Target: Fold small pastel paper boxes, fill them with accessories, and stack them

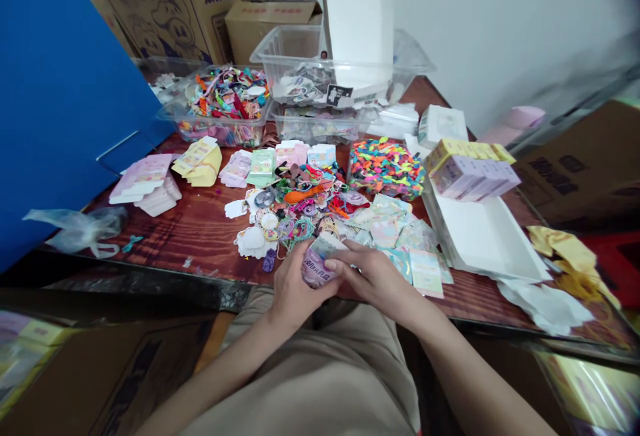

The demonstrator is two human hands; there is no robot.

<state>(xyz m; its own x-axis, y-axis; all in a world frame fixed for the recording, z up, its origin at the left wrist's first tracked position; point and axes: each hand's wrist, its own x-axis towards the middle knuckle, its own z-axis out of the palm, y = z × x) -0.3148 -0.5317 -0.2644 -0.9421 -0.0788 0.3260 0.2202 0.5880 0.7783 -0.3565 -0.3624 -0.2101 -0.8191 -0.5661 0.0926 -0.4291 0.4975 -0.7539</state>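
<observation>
Here the left hand (303, 284) and the right hand (374, 277) both grasp a small printed foil packet (318, 263), holding it just over the edge of the wooden table (200, 236), close to a heap of colourful paper pieces (300, 206).

Left hand (295, 286), right hand (373, 276): scrap pile (300, 213) blocks forward — white tray (480, 239) blocks rightward path.

Two hands (300, 286) (375, 279), four clear plastic bins (215, 131), one white tray (480, 239).
</observation>
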